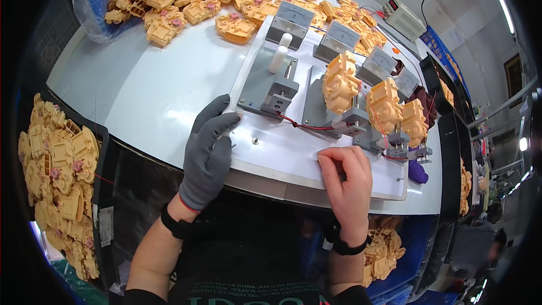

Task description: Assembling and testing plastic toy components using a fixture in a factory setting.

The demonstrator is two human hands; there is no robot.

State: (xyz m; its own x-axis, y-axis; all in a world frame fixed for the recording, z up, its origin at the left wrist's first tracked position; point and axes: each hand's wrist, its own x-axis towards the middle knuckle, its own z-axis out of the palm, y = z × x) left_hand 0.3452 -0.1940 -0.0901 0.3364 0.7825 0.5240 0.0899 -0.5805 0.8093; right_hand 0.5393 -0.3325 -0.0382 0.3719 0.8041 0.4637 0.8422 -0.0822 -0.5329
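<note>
My left hand (208, 152), in a grey glove, is at the left edge of the white board (276, 164). Its fingers are apart, and a small pale bit shows at one fingertip. The nearest fixture (265, 87) is grey, with two white knobs (279, 59) and no yellow housing on it. Bare and curled, my right hand (348, 183) rests over the board's front edge, its thumb close to the forefinger; whether anything is inside cannot be seen. Beyond it, yellow plastic housings (340, 85) sit upright on the other fixtures, with red wires running by them.
Yellow housings (164, 25) lie heaped at the back of the table (141, 87). More fill a black bin (59, 186) at left and a blue bin (384, 254) below right. Analog meters (291, 20) stand behind the fixtures; a power supply (403, 17) is at the far right.
</note>
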